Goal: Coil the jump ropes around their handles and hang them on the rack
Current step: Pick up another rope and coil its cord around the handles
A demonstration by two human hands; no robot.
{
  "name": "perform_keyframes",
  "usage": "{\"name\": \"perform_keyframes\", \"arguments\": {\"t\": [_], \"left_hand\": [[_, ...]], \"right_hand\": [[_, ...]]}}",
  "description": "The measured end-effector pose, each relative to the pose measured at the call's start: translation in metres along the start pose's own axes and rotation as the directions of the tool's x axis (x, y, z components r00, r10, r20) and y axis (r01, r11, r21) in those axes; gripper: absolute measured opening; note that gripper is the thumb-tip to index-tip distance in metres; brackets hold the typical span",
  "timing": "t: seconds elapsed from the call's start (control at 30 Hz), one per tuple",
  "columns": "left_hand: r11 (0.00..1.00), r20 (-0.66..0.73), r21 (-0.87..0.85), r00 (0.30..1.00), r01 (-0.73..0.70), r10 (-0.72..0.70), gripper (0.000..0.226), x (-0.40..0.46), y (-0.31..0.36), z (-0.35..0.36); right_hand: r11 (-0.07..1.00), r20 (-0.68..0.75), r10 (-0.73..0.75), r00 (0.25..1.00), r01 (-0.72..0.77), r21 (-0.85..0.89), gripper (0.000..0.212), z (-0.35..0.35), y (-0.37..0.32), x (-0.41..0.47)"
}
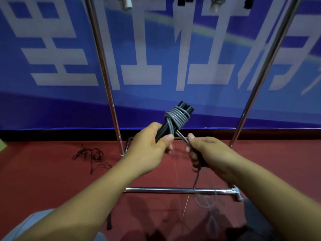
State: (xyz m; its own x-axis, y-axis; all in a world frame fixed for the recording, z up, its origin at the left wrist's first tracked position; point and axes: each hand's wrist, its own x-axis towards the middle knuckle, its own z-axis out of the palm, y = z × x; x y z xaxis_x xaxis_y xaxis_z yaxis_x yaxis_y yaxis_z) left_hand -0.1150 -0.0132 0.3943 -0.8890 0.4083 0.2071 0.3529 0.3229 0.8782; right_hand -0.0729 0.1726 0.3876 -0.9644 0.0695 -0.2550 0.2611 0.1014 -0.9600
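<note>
Your left hand has a closed grip round the lower ends of the two black handles, fingers curled, thumb laid across the front. The handles stick up and away from that grip, tilted right, side by side and touching.

Just above your left grip, the grey rope is wound in several tight turns around both handles near their top ends. A few strands run down along the handles into the grip.

Your right hand sits just right of the left grip, close beside it; whether the two touch cannot be told. It pinches the loose part of the rope between thumb and curled fingers. From the coil the strand runs down-right into this grip, then hangs below it in loose loops to the red floor.

Beyond both grips stands the rack: two chrome uprights, with a base bar lying on the floor below your right grip. Near the top edge, above the grips, handle ends of other ropes show; detail blurred.

Left of the left grip, well apart, a dark rope tangle lies on the floor.

No containers in view.
</note>
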Motion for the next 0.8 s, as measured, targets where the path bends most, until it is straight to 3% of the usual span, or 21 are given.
{"name": "perform_keyframes", "arguments": {"t": [0.23, 0.4, 0.67, 0.8], "left_hand": [[0.996, -0.179, -0.049, 0.980, 0.076, -0.084, 0.008, 0.007, -0.003, 0.000], [0.993, -0.231, -0.013, 0.966, 0.115, -0.115, 0.008, 0.012, -0.005, -0.008], [0.941, -0.244, 0.310, 0.968, 0.134, -0.057, 0.015, 0.016, -0.008, -0.020], [0.925, -0.201, 0.357, 0.978, 0.126, -0.055, 0.014, 0.016, -0.008, -0.019]], "right_hand": [[0.998, 0.000, -0.065, 0.998, 0.065, -0.019, 0.012, 0.003, -0.003, -0.007], [0.984, -0.003, -0.125, 0.992, 0.123, -0.129, 0.016, 0.002, -0.001, -0.011], [0.888, -0.053, -0.300, 0.952, 0.259, -0.380, 0.026, 0.002, -0.003, -0.016], [0.830, -0.030, -0.397, 0.917, 0.345, -0.437, 0.027, 0.005, -0.010, -0.022]]}}
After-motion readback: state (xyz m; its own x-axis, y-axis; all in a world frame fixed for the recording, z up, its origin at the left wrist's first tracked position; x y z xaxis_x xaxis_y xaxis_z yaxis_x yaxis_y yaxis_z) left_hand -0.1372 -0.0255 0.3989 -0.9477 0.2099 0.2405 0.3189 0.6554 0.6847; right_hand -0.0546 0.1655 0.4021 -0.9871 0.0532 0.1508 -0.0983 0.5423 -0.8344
